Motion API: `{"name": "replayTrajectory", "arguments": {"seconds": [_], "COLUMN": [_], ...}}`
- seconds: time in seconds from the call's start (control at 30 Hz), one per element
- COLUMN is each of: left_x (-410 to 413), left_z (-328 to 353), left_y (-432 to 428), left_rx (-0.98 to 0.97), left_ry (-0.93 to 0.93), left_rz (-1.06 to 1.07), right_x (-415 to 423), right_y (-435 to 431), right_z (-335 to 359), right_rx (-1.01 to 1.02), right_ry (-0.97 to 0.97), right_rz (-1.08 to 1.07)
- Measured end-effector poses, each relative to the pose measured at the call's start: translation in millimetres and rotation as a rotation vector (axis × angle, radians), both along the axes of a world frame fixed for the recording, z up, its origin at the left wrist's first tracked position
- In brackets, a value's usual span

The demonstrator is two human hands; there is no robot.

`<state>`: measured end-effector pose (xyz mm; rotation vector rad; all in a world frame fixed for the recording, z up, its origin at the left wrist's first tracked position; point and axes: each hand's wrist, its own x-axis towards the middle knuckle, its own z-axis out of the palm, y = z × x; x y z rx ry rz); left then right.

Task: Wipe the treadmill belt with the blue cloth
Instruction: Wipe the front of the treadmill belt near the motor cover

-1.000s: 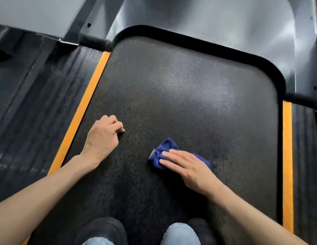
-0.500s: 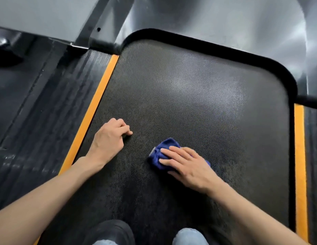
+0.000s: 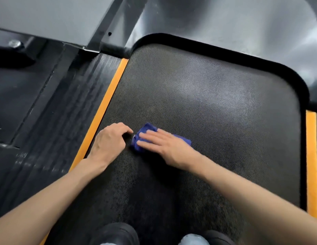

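Blue cloth (image 3: 146, 128) is lying bunched on the belt (image 3: 207, 106), left of centre. It is sitting under the right hand (image 3: 165, 147), which is pressing down with straight fingers (gripping nothing). Cloth edges are showing past the fingertips and by the wrist. Left hand (image 3: 110, 142) is resting just beside the cloth with fingers curled, holding nothing, near the orange strip (image 3: 101, 110).

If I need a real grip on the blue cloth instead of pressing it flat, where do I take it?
Take the bunched end of the blue cloth that sticks out past the fingertips of the right hand, pinching from above on the side facing the left hand. The folds stand up there; the rest lies pinned under that hand.
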<state>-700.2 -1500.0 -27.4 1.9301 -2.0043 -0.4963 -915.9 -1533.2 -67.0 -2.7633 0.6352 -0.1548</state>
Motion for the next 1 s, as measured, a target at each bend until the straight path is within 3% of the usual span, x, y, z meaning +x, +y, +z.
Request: {"name": "replayTrajectory", "arguments": {"seconds": [0.03,0.13,0.2,0.23,0.33,0.43,0.53,0.6,0.7,0.77,0.8,0.87,1.0], "left_x": [1.1,3.3,3.8,4.0,7.9,8.6,4.0,1.6,1.1,2.8,4.0,6.4,4.1], "left_z": [-1.3,-3.3,-1.8,-0.7,-0.2,0.9,5.2,5.3,4.3,2.3,1.3,-0.9,0.7], "left_y": [-1.1,-4.1,-4.8,-5.2,-8.3,-14.0,-15.9,-13.7,-9.6,-6.4,-4.3,0.2,3.6], "left_rx": [0.025,0.080,0.092,0.098,0.124,0.160,0.159,0.138,0.119,0.106,0.097,0.077,0.062], "left_ry": [0.007,0.035,0.041,0.050,0.091,0.070,0.055,0.028,0.011,-0.002,-0.001,0.018,0.034], "left_rz": [0.017,0.044,0.026,0.023,0.037,0.066,0.058,0.021,0.004,-0.020,-0.031,-0.028,-0.020], "right_x": [-4.2,-22.8,-23.6,-15.8,15.2,21.4,1.1,-7.3,-21.9,-10.7,2.7,28.0,37.9], "right_y": [-23.2,-100.7,-121.6,-117.2,-59.3,8.9,-10.5,-54.0,-124.8,-142.8,-139.1,-110.0,-32.2], "right_z": [1.6,12.3,13.2,15.0,12.3,5.4,-8.7,-15.4,-9.5,-1.7,3.9,6.1,-9.2], "right_rx": [-0.028,-0.029,0.059,0.070,-0.008,0.110,0.040,0.001,0.014,0.041,0.020,-0.025,0.087], "right_ry": [-0.015,-0.030,0.002,-0.021,-0.099,-0.075,-0.094,-0.130,-0.142,-0.132,-0.147,-0.181,-0.117], "right_rz": [-0.060,-0.670,-0.908,-0.895,-0.569,-0.264,-0.056,-0.250,-0.878,-1.034,-1.006,-0.746,-0.261]}}
